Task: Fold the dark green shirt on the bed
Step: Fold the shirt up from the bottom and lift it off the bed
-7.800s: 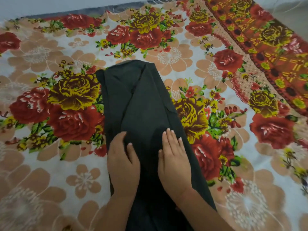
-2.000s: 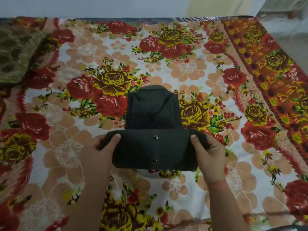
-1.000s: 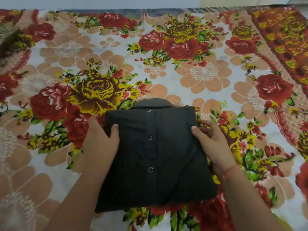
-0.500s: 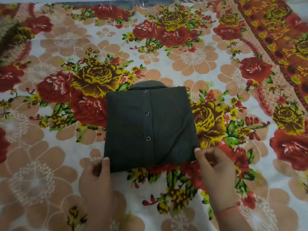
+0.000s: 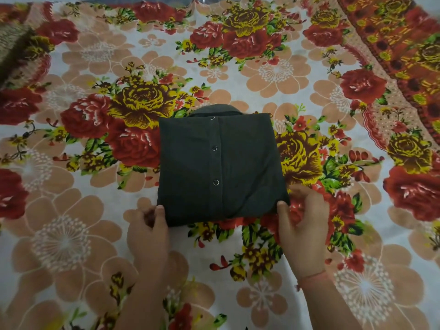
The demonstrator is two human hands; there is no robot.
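The dark green shirt [image 5: 219, 165] lies in the middle of the bed as a compact, nearly square folded bundle, placket with three snap buttons facing up and the collar peeking out at its far edge. My left hand [image 5: 148, 231] pinches the near left corner, thumb on top. My right hand [image 5: 303, 225] holds the near right corner, thumb on the cloth and fingers tucked under the edge.
The bed is covered by a floral sheet [image 5: 273, 67] in red, yellow and peach. A darker red patterned border [image 5: 400, 51] runs down the far right. A brownish patterned cushion or cloth [image 5: 12, 46] sits at the far left edge.
The shirt went from a long strip to a folded square. In the last second my hands slid from its sides down to the near corners; the bundle has stayed put.
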